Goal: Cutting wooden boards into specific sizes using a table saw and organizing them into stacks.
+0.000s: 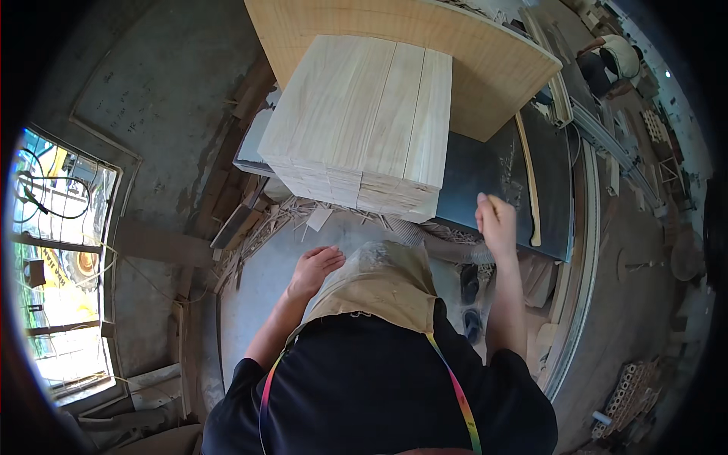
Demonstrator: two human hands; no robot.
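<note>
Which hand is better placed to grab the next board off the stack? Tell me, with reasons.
Probably the right hand: it is raised beside the near right corner of the stack of pale boards, over the dark machine table. The left hand hangs lower, by the tan apron, away from the stack.

A barred window (64, 265) at the left lets in bright daylight, with greenery and a yellow machine outside it. Around the window stands a rough grey concrete wall (167, 98), cracked and stained. Right of the window, a dusty concrete floor (265, 280) is littered with wood scraps (250, 227) and shavings. Far to the right of the window, the brown floor (637, 227) carries long wooden strips (614, 152) and a pile of small round pieces (629, 390). Light there is dimmer.
</note>
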